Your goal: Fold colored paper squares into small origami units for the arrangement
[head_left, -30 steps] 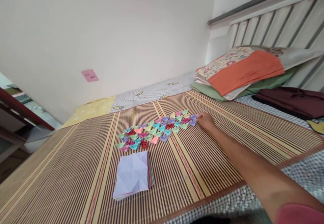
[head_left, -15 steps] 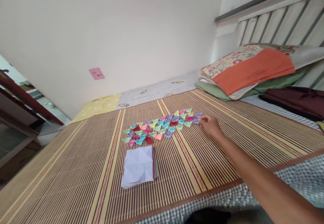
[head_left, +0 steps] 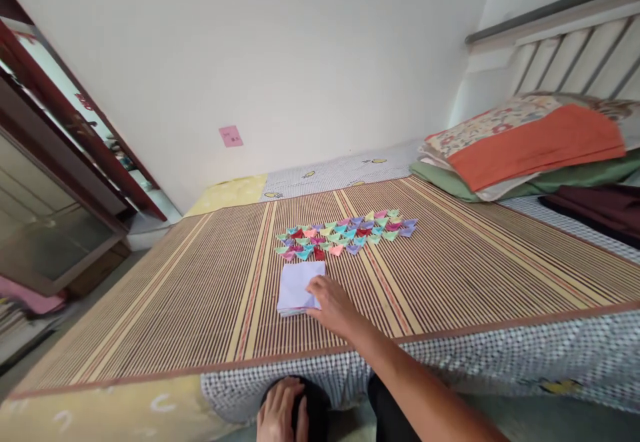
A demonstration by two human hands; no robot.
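My right hand is at the right edge of a stack of square, creased paper sheets, its fingers closed on that edge. The top sheet is pale lilac; whether I grip it alone or several layers I cannot tell. Just beyond the stack lie rows of small folded paper triangles in pink, red, purple, green, yellow and blue. At the bottom of the view my left hand rests on my dark-clothed knee, fingers stretched out, holding nothing.
A striped bamboo mat covers the bed. Folded bedding with an orange band and a dark maroon cloth lie at the right. A pink note is on the wall behind. A glass-fronted cabinet stands at the left.
My right hand has left the purple triangle at the right end of the rows and come to the paper stack. My left hand has come into view on my knee as the view shifted.
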